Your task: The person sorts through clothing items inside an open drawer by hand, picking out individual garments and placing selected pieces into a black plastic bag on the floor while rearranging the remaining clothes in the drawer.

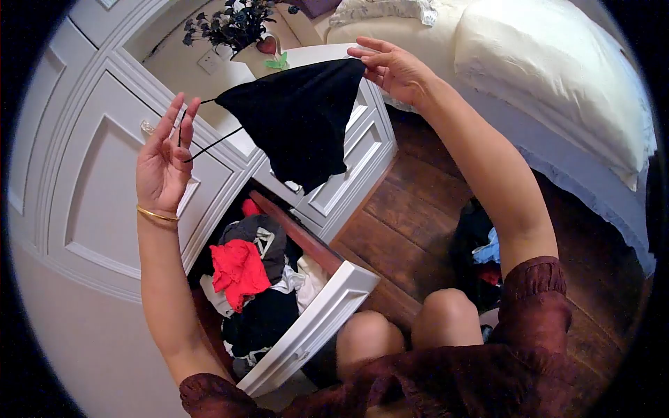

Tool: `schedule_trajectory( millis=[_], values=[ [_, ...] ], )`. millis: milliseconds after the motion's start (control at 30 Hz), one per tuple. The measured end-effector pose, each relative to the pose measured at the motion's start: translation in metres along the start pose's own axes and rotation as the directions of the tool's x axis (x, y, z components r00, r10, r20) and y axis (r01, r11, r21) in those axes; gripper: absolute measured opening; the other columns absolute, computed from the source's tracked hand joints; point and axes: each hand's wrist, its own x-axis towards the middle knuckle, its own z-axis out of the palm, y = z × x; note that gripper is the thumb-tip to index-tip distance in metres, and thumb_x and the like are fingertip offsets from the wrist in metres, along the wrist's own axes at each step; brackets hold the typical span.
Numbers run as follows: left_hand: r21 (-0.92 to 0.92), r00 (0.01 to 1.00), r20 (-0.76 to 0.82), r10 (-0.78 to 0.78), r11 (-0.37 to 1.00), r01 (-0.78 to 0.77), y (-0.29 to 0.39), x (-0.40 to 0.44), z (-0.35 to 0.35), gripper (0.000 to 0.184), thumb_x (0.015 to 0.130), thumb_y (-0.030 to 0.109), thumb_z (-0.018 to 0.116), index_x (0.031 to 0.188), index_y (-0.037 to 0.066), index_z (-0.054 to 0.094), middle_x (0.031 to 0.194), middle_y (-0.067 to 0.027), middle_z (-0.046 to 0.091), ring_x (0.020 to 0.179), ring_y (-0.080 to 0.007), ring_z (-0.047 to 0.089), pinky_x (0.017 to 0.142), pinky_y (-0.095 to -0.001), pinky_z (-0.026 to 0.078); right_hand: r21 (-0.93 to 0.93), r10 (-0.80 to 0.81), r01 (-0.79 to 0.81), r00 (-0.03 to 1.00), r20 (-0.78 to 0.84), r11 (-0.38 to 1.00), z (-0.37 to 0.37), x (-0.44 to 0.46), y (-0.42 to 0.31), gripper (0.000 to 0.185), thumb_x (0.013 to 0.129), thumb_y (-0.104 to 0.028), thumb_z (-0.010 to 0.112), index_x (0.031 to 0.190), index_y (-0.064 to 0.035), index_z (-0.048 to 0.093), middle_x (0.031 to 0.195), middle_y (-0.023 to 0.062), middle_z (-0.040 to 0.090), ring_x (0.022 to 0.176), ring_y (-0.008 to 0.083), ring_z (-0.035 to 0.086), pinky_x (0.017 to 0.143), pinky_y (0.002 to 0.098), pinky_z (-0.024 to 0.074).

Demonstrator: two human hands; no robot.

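Observation:
A black garment with thin straps, like a strappy top, hangs stretched in the air between my two hands. My left hand has the thin straps looped about its fingers, which point upward, and a gold bangle circles that wrist. At the opposite corner, my right hand pinches the fabric edge between thumb and fingers. Below the garment, a pulled-out drawer holds a jumble of clothes, among them a red piece, dark grey cloth, white items and black ones.
White cabinet doors rise at the left. Behind the garment stands a white bedside cabinet with dark flowers. A bed with a pale cover fills the upper right. Dark and blue clothes lie on the wooden floor.

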Motion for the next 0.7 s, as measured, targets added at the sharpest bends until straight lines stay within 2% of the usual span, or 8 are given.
schedule_trajectory(
  millis=[133,267,367,467,500,567,633,700],
  values=[
    [0.150,0.999,-0.050,-0.012,0.989,0.019,-0.001,0.001,-0.009,0.045,0.093,0.014,0.052,0.135,0.002,0.041,0.128,-0.0106,0.051,0.083,-0.0052,0.059,0.051,-0.0135,0.045,-0.015,-0.018,0.018,1.000,-0.006,1.000,0.004,-0.002,-0.003,0.047,0.086,-0.001,0.056,0.132,-0.0029,0.044,0.122,0.0114,0.058,0.103,0.0152,0.058,0.091,0.0249,0.0455],
    [0.676,0.958,-0.228,0.172,0.737,0.029,0.009,-0.014,-0.012,0.060,0.083,0.022,0.066,0.137,0.009,0.043,0.126,-0.0034,0.051,0.075,-0.0022,0.046,0.060,-0.0135,0.039,0.085,-0.127,0.121,0.989,0.076,0.989,0.040,-0.012,-0.006,0.043,0.086,-0.002,0.056,0.128,-0.0016,0.047,0.121,0.0113,0.059,0.101,0.0167,0.059,0.091,0.0266,0.0467],
    [0.970,0.945,0.097,0.312,-0.242,-0.020,0.001,-0.040,-0.011,0.085,0.065,0.027,0.079,0.139,0.014,0.040,0.124,-0.0038,0.050,0.083,-0.0101,0.049,0.070,-0.0233,0.043,0.226,-0.235,0.180,0.941,0.244,0.957,0.099,-0.037,0.001,0.041,0.086,-0.003,0.058,0.126,-0.0023,0.049,0.119,0.0099,0.059,0.100,0.0169,0.060,0.091,0.0277,0.0477],
    [0.912,0.897,0.131,0.421,-0.407,0.058,-0.047,-0.060,-0.004,0.089,0.057,0.023,0.083,0.133,0.006,0.041,0.109,-0.0113,0.048,0.105,-0.0268,0.050,0.088,-0.0346,0.043,0.155,-0.139,0.077,0.886,0.443,0.985,0.192,-0.108,0.038,0.038,0.081,-0.004,0.055,0.119,-0.0019,0.050,0.099,0.0103,0.058,0.088,0.0201,0.057,0.082,0.0287,0.0467],
    [0.985,0.889,0.089,0.450,-0.171,-0.012,-0.058,-0.063,-0.028,0.063,0.068,0.021,0.072,0.124,0.005,0.047,0.108,-0.0109,0.052,0.101,-0.0234,0.052,0.087,-0.0327,0.044,-0.155,-0.225,0.418,0.724,0.652,0.895,0.210,-0.127,0.054,0.041,0.080,-0.005,0.054,0.119,0.0033,0.048,0.108,0.0177,0.055,0.097,0.0251,0.056,0.087,0.0315,0.0448],
    [0.928,0.864,0.002,0.503,0.322,-0.190,-0.079,-0.067,-0.076,0.023,0.091,0.016,0.049,0.106,0.001,0.059,0.105,-0.0100,0.061,0.093,-0.0167,0.057,0.085,-0.0288,0.047,-0.227,-0.135,0.582,0.512,0.848,0.781,0.255,-0.180,0.124,0.054,0.075,-0.005,0.061,0.125,0.0007,0.044,0.115,0.0145,0.050,0.104,0.0271,0.051,0.086,0.0376,0.0422],
    [0.683,0.914,-0.172,0.367,0.713,-0.158,-0.069,-0.081,-0.073,0.020,0.088,0.014,0.056,0.106,0.005,0.061,0.111,-0.0108,0.060,0.099,-0.0212,0.059,0.086,-0.0310,0.050,-0.138,-0.198,0.924,0.219,0.955,0.357,0.256,-0.217,0.155,0.056,0.073,-0.009,0.061,0.126,-0.0006,0.044,0.128,0.0171,0.045,0.116,0.0325,0.045,0.092,0.0403,0.0401],
    [0.417,0.902,-0.336,0.271,0.902,-0.116,-0.060,-0.094,-0.070,0.021,0.088,0.013,0.055,0.107,0.005,0.061,0.109,-0.0114,0.061,0.099,-0.0216,0.059,0.086,-0.0323,0.051,-0.032,-0.052,0.885,0.063,0.997,0.464,0.236,-0.230,0.157,0.051,0.074,-0.014,0.060,0.122,-0.0011,0.050,0.138,0.0189,0.040,0.123,0.0326,0.043,0.096,0.0412,0.0396]
  ],
)
